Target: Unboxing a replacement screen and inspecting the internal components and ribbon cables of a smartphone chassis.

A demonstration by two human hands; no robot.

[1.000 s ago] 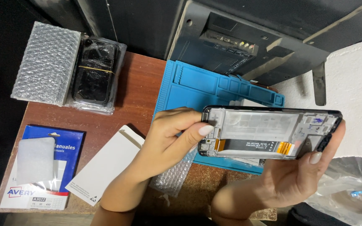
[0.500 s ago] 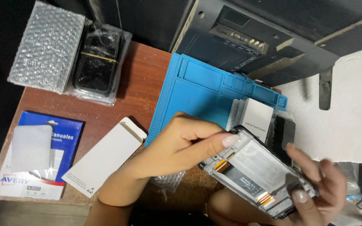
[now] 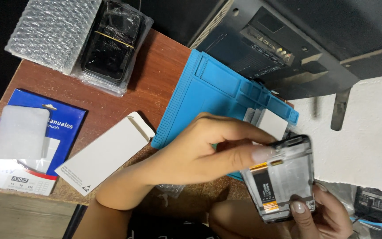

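An opened phone frame (image 3: 281,179) is gripped at its lower corner by the right hand (image 3: 321,212) and pinched at its upper edge by the left hand (image 3: 200,152), above a blue mat (image 3: 208,93).

Bare tabletop (image 3: 155,84) left of the blue mat (image 3: 208,95): open lane. Beyond it, white box (image 3: 105,152) and bagged phone (image 3: 111,44) block. Mat's upper half free.
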